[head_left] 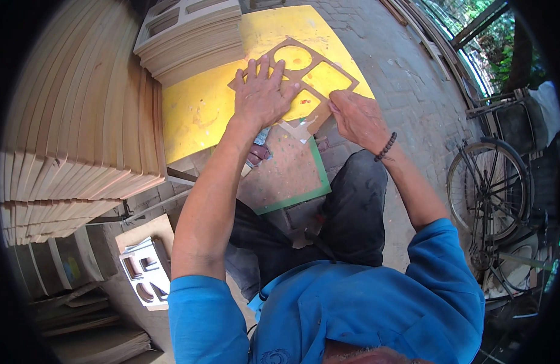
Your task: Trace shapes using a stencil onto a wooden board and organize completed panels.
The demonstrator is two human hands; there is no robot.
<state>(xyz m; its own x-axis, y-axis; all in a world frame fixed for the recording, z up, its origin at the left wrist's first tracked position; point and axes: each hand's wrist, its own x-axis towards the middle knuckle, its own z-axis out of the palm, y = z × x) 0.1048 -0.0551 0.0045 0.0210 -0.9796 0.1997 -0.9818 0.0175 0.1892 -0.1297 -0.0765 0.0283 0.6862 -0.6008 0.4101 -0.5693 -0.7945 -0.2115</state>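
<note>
A thin brown board with cut-out shapes (312, 68), one of them a circle, lies turned at an angle on a yellow tabletop (195, 115). Its near corner, partly pale, juts past the table's front edge. My left hand (261, 97) presses on the board's left side, palm down with fingers spread. At the board's right edge is my right hand (357, 118), wearing a beaded bracelet (386, 147). Its fingers are curled together; whatever they pinch is hidden behind them.
Stacks of boards (80, 109) rise on the left, and a pile of cut-out boards (192, 42) stands on the table's far left. White cut-out pieces (145, 273) lie low at left. A green-edged panel (286, 176) sits below the table, before my knees. A bicycle (489, 188) stands at right.
</note>
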